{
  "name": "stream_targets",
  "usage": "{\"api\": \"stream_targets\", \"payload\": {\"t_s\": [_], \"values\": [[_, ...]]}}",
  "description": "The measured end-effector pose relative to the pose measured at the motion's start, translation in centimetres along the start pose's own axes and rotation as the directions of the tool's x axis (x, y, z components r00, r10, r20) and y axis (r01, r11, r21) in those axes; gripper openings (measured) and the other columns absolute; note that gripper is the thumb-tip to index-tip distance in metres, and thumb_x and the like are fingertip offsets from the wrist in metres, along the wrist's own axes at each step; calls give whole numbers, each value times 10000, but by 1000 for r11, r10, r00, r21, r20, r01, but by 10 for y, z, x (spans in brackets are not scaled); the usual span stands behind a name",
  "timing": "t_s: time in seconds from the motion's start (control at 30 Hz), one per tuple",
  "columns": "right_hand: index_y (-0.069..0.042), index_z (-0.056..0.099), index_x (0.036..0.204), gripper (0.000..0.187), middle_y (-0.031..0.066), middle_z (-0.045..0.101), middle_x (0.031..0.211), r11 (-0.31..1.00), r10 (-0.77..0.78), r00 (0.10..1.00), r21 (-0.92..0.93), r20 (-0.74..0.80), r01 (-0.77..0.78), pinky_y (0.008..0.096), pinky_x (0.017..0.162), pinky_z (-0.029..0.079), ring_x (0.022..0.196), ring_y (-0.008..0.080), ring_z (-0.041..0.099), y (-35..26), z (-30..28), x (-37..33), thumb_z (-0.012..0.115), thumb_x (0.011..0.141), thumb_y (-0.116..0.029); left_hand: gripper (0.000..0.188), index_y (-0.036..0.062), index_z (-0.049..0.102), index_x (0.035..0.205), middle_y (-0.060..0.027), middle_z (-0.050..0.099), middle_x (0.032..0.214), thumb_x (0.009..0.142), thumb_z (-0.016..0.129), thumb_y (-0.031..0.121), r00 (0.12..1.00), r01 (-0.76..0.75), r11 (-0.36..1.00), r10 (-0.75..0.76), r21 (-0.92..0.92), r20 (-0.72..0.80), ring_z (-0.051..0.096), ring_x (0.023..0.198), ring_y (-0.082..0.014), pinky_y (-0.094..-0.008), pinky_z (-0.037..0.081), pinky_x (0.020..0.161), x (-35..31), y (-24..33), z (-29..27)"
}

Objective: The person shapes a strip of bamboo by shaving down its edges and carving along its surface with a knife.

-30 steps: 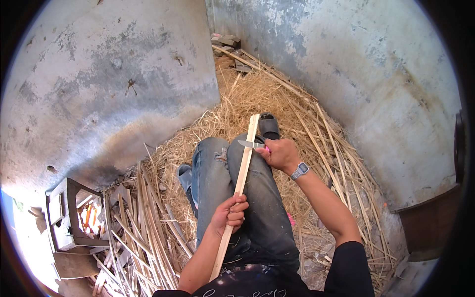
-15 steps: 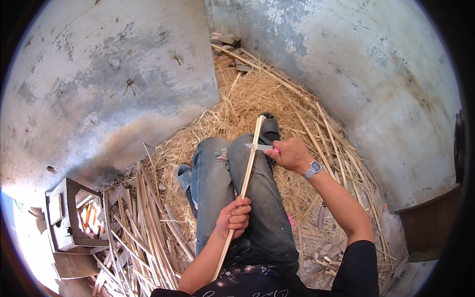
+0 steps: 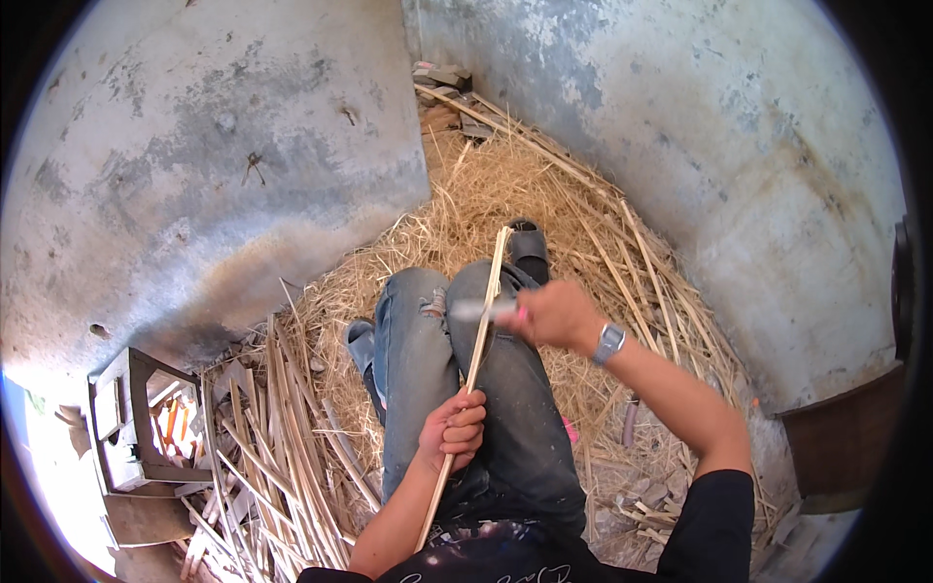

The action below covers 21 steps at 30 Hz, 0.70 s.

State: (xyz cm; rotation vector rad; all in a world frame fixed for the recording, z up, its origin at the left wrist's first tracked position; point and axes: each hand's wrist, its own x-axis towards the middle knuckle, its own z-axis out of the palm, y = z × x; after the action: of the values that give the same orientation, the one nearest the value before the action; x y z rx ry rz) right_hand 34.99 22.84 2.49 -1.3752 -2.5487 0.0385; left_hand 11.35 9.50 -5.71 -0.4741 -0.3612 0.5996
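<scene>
A long pale wooden strip lies slantwise over my right thigh, its far end near my right shoe and its near end at my shirt. My left hand is closed around it at its lower half. In my right hand is a knife with a pink handle, its blade blurred by motion and crossing the strip above the knee. A thin raised sliver shows on the strip just above the blade. Most of the knife's handle is hidden in my fist.
Shavings cover the floor ahead, with long strips curving along the right wall. A heap of wooden strips lies at my left beside a worn open frame. Grey walls rise close on both sides.
My right hand and the knife have moved down along the strip toward me and slightly left. The strip's far end has shifted a little left. My left hand stays nearly in place.
</scene>
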Motion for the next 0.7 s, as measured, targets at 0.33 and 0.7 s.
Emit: {"api": "stream_targets", "payload": {"t_s": [0.33, 0.7], "values": [[-58, 599, 618, 789, 167, 584, 557, 510, 837, 512, 617, -194, -599, 449, 493, 457, 534, 318, 620, 105, 62, 53, 356, 1033, -683, 250, 84, 427, 930, 31, 349, 655, 1125, 372, 231, 993, 72, 997, -72, -5, -92, 283, 421, -31, -187, 263, 318, -2, -6, -16], [-57, 411, 588, 734, 14, 371, 525, 548, 707, 688, 740, -161, -390, 352, 490, 307, 471, 167, 365, 79, -10, 31, 398, 1059, -621, 278, 81, 418, 962, 28, 337, 662, 1135, 371, 294, 985, 62, 970, -22, 235, -172, 277, 442, -22, -182, 260, 312, -17, -4, -10]]}}
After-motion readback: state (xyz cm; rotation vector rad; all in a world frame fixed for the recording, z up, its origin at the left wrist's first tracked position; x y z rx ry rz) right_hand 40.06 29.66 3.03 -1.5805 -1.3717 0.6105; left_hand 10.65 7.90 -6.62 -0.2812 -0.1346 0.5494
